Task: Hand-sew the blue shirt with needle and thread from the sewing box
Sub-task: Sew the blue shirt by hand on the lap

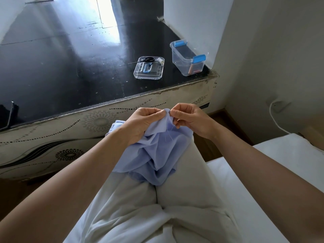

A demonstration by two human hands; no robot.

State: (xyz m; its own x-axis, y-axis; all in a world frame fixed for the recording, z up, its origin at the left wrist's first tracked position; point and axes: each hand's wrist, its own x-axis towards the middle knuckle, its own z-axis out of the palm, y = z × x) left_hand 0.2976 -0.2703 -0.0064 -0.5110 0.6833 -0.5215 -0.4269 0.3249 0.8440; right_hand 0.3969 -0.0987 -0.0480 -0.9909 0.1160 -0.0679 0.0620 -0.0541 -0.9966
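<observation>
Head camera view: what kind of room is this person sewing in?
Probably a bedroom at home: the person sits on a white bed, facing a low dark-topped cabinet with a clear sewing box, and a cable runs down the wall.

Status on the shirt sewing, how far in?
Done: sewing box open on the black table, its lid laid beside it holding scissors and a spool. In hand: left hand bunches the blue shirt; right hand pinches at its raised fold, thread trailing below. Needle too small to see. Left: finishing, cutting.

both hands (142, 122) pinch blue shirt (154, 153)
</observation>
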